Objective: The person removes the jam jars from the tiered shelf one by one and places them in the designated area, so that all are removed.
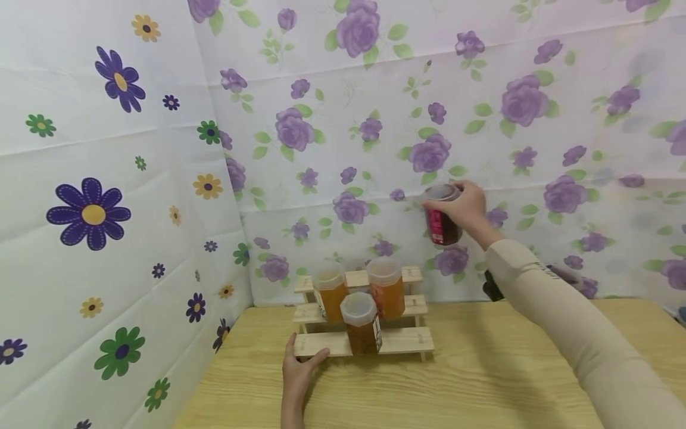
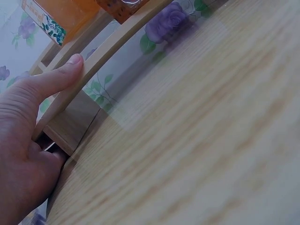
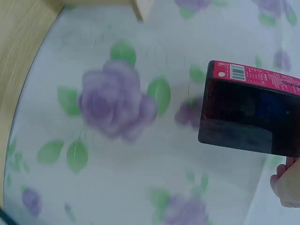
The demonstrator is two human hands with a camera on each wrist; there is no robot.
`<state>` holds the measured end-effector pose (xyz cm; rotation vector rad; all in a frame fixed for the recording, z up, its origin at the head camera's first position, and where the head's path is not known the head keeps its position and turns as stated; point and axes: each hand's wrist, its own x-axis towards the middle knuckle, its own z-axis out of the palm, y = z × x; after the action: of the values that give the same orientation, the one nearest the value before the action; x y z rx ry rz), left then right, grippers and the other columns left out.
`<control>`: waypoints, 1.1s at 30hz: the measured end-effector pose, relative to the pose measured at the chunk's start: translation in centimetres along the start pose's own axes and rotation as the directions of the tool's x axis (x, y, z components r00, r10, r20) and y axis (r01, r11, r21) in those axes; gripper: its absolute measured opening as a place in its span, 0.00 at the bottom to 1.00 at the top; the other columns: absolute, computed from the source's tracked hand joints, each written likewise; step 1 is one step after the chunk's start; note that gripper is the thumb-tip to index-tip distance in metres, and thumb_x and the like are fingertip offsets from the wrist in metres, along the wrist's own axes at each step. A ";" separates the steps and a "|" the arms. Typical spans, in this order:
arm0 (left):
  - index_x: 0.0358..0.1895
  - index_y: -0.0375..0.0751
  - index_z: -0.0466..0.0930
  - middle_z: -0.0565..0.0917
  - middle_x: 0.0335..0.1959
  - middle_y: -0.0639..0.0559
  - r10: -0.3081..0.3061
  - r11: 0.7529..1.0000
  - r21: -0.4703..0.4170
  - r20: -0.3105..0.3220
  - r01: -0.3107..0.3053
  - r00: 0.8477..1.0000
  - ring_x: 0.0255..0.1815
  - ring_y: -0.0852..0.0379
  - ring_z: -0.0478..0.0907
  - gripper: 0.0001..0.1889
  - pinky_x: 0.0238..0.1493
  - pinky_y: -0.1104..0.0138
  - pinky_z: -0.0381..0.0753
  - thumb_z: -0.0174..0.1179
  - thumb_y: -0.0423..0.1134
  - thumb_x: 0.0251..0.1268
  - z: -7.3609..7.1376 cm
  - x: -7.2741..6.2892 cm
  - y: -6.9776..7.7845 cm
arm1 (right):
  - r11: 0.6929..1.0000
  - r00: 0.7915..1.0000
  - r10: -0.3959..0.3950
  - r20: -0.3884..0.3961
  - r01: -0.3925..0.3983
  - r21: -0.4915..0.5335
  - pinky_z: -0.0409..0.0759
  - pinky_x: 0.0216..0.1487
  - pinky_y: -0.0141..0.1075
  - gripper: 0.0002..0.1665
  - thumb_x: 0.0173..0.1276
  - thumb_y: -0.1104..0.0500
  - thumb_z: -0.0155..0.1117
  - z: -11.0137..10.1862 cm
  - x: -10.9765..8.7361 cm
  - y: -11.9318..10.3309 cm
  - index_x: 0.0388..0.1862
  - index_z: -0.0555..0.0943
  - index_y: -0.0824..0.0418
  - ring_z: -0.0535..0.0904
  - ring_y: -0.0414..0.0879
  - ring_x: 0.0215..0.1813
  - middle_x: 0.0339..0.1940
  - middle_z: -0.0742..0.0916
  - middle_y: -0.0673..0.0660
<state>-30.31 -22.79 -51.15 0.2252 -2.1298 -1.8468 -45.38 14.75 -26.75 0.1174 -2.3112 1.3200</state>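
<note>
At the left end of the wooden rack (image 1: 415, 305), left hand (image 1: 299, 370) grips the lowest step (image 1: 404, 340), thumb against its edge. Brown jar (image 1: 362, 329) stands on that step; two orange jars (image 1: 389, 299) behind, middle step. Right hand (image 1: 468, 207) grips pink-labelled dark jar (image 1: 437, 224) near its top, aloft before floral cloth (image 1: 337, 143).

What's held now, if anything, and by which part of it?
Right hand holds the pink-labelled jar by its upper part. Left hand grips the wooden stand by the left end of its lowest step.
</note>
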 end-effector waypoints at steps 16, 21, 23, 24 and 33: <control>0.78 0.32 0.38 0.50 0.75 0.23 -0.046 0.999 0.023 0.021 0.046 0.999 0.76 0.26 0.48 0.58 0.76 0.40 0.53 0.74 0.41 0.53 -0.4 0.1 -0.1 | 0.990 0.988 0.126 -0.088 -0.130 -0.049 0.67 0.69 0.62 0.66 0.53 0.31 0.70 -11.3 -0.2 6.5 0.76 0.55 0.70 0.63 0.67 0.72 0.74 0.64 0.73; 0.78 0.33 0.39 0.50 0.75 0.23 -0.048 0.998 0.027 0.012 0.048 0.999 0.76 0.27 0.48 0.58 0.77 0.40 0.53 0.74 0.42 0.52 0.1 0.1 0.0 | 0.969 0.963 0.224 -0.148 -0.236 -0.071 0.65 0.71 0.62 0.67 0.53 0.29 0.67 -14.9 -0.7 8.6 0.77 0.53 0.68 0.60 0.67 0.74 0.76 0.62 0.71; 0.78 0.32 0.39 0.50 0.75 0.23 -0.047 0.998 0.030 0.012 0.046 0.999 0.76 0.26 0.48 0.59 0.76 0.40 0.53 0.74 0.41 0.52 0.2 0.0 0.1 | 0.961 0.954 0.255 -0.156 -0.268 -0.067 0.66 0.70 0.64 0.67 0.54 0.28 0.66 -16.2 -0.9 9.3 0.78 0.52 0.67 0.59 0.67 0.74 0.77 0.61 0.71; 0.78 0.32 0.39 0.50 0.75 0.23 -0.047 0.998 0.031 0.011 0.047 0.999 0.76 0.26 0.49 0.59 0.76 0.40 0.53 0.74 0.41 0.52 0.2 0.0 0.1 | 0.957 0.950 0.270 -0.154 -0.282 -0.062 0.65 0.70 0.65 0.67 0.54 0.28 0.65 -16.8 -1.0 9.7 0.78 0.51 0.67 0.58 0.67 0.74 0.77 0.59 0.71; 0.78 0.32 0.36 0.48 0.75 0.23 -0.050 0.999 0.018 0.021 0.049 0.999 0.76 0.26 0.47 0.59 0.76 0.39 0.53 0.73 0.41 0.53 0.1 -0.3 0.4 | 0.932 0.915 0.340 -0.217 -0.359 -0.052 0.67 0.68 0.65 0.67 0.55 0.28 0.64 -20.0 -1.9 12.9 0.79 0.49 0.66 0.57 0.67 0.75 0.77 0.58 0.70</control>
<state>-30.02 -22.55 -50.82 0.2658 -2.1748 -1.8664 -40.46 37.92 -29.25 -0.4645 -2.2765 1.3155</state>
